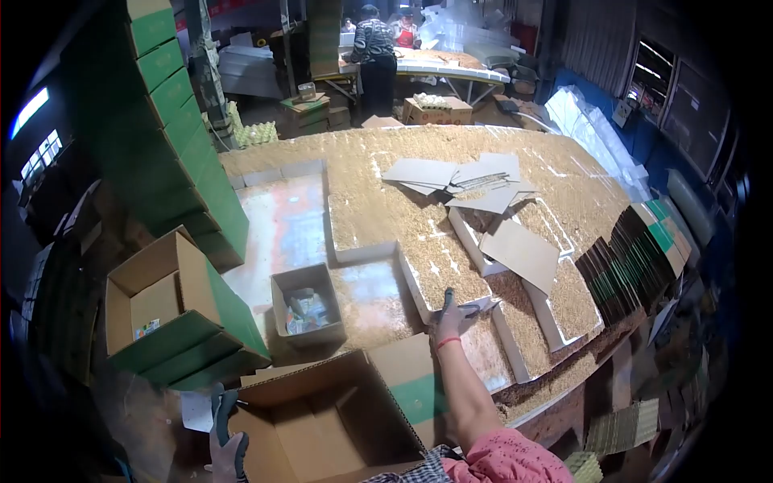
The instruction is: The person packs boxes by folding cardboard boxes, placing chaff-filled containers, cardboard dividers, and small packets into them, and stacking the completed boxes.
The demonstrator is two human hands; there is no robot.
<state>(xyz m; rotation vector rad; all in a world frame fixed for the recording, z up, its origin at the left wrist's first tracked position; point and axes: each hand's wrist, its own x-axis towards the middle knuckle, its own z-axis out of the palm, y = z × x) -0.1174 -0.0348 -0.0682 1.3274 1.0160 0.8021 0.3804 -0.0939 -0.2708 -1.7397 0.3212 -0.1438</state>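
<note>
An empty open cardboard box [322, 419] stands at the bottom, close to the body. My left hand [225, 439], in a grey glove, is at that box's left edge, its fingers apart from the thumb. My right hand [451, 314], also gloved, reaches forward to the white-sided block of sawdust-like material [439, 262], at its near corner. Its thumb and fingers are spread, and whether they press on the block is hard to tell. Just left of it, a small box [307, 310] holds plastic packets.
Tall stacked green boxes [181, 121] rise at the left, with an open box [157, 294] before them. Cardboard sheets [523, 253] lie on the material. Folded green cartons [636, 258] line the right edge. Two people [376, 48] are at a far table [451, 68].
</note>
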